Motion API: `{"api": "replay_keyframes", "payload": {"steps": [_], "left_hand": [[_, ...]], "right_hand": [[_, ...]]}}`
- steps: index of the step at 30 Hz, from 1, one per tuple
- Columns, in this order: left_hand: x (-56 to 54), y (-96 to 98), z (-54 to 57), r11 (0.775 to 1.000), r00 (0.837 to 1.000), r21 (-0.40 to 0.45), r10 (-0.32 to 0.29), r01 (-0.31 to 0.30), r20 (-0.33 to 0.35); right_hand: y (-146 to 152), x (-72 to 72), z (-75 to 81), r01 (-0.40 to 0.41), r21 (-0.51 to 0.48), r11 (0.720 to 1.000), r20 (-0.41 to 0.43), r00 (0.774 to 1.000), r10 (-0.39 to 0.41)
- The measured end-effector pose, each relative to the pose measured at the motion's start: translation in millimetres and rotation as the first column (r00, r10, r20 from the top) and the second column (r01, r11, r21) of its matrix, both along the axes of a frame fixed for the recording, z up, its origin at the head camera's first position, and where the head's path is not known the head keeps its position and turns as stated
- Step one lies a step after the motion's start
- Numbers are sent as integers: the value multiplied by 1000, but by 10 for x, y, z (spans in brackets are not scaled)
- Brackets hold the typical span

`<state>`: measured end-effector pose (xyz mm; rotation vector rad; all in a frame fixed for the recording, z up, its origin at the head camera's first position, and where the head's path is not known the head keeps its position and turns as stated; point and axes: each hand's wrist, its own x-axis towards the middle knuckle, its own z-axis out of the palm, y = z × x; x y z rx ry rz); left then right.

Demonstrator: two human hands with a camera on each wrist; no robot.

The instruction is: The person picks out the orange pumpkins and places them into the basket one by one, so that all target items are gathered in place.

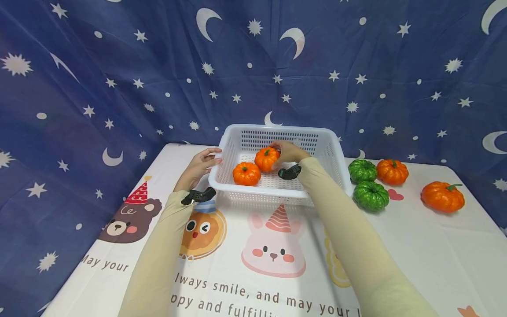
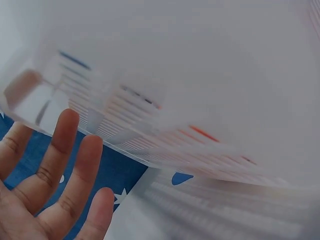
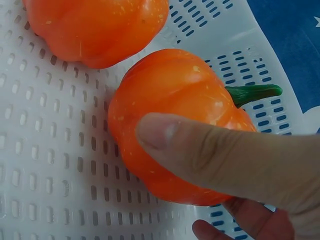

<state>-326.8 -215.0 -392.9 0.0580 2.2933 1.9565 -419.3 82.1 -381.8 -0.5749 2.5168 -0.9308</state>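
A white perforated plastic basket point(image 1: 261, 193) stands on the table against the back curtain. Inside it, toward the left, are two small orange pumpkins. My right hand point(image 1: 291, 152) reaches in and grips the rear orange pumpkin point(image 1: 266, 159); in the right wrist view the thumb lies across the side of this pumpkin point(image 3: 170, 90), its green stem pointing right. The other orange pumpkin point(image 1: 247, 174) sits in front and to the left. At the basket's left rim is my left hand point(image 1: 198, 167), its fingers spread and loosely extended; the left wrist view shows them beside the basket wall point(image 2: 150, 120).
Right of the basket lie two green pumpkins, one behind point(image 1: 362, 171) and one in front point(image 1: 371, 196). Beside them is an orange pumpkin point(image 1: 392, 171), and farther right another orange pumpkin point(image 1: 442, 197). A printed white cloth point(image 1: 273, 251) covers the table; a blue starry curtain point(image 1: 237, 57) hangs behind.
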Motion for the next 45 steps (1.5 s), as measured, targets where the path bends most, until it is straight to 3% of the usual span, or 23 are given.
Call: {"api": "replay_keyframes", "payload": {"steps": [7, 15, 34, 41, 45], "left_hand": [[-8, 5, 6, 1000, 1000, 2, 14, -15, 8], [-1, -9, -9, 999, 1000, 32, -11, 11, 2], [15, 4, -10, 1000, 1000, 28, -7, 7, 13], [20, 0, 4, 996, 999, 82, -30, 28, 22], [72, 24, 72, 995, 999, 92, -40, 38, 24]], "right_hand": [[-1, 11, 4, -36, -20, 999, -12, 999, 36], [-7, 71, 37, -61, 7, 998, -6, 998, 61], [-31, 47, 8, 32, 13, 999, -14, 999, -32], [-23, 49, 12, -1, -48, 999, -44, 999, -1], [-22, 34, 4, -30, -54, 998, -26, 999, 28]]}}
